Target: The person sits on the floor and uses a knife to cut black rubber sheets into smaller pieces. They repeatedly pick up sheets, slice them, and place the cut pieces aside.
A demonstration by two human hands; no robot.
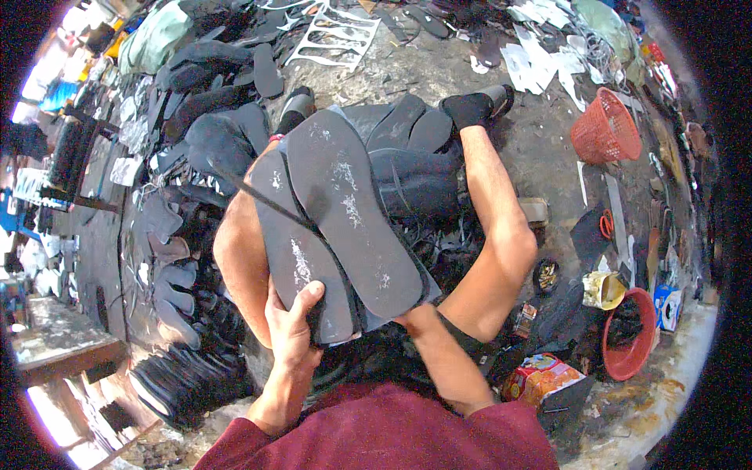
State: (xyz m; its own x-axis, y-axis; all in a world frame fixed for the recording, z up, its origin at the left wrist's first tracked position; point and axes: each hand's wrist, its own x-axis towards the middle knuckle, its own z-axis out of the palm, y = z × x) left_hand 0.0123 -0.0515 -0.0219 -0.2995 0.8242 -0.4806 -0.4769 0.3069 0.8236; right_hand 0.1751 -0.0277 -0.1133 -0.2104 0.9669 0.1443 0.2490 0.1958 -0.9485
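Over my lap lies a dark grey foam sheet with shoe sole shapes (pixel 345 211) marked out by cut lines, its surface scuffed with white specks. My left hand (pixel 291 325) grips its near left edge, thumb on top and fingers underneath. My right hand (pixel 417 317) reaches beneath the near right corner; its fingers are hidden by the sheet. Beyond the sheet, between my legs, are more dark foam pieces (pixel 411 129), some with curved sole outlines.
Piles of dark foam scraps (pixel 215 145) cover the left side, with a stack of soles (pixel 184 384) nearer me. On the right are a red basket (pixel 607 129), orange-handled scissors (pixel 606 224), a red basin (pixel 650 337) and a yellow tin (pixel 603 290). A wooden bench (pixel 74 352) stands at left.
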